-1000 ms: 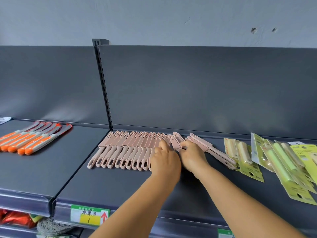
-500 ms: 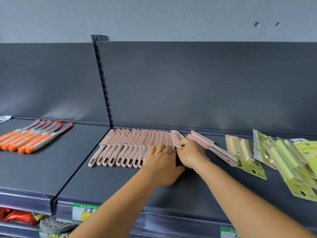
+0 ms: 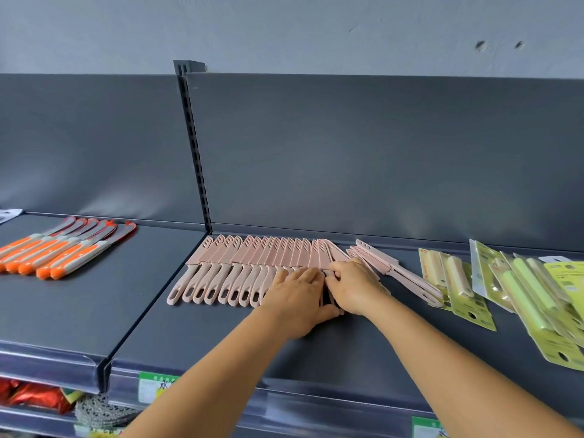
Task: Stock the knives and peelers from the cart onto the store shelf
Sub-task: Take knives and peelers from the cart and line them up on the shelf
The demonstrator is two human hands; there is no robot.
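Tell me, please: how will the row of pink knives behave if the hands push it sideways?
The pink knives look like light, sheathed plastic, so they probably slide easily on the smooth shelf. They lie overlapped, so one may ride up over its neighbour. They look flat and stiff, unlikely to roll.

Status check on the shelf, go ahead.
Left hand flat on pink knives. Right hand has a grip on one knife handle. Loose knives lie right, ahead of peeler packs.

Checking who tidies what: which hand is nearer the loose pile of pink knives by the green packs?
Right. The right hand sits beside the loose pink knives; the left hand lies further left, on the neat pink row.
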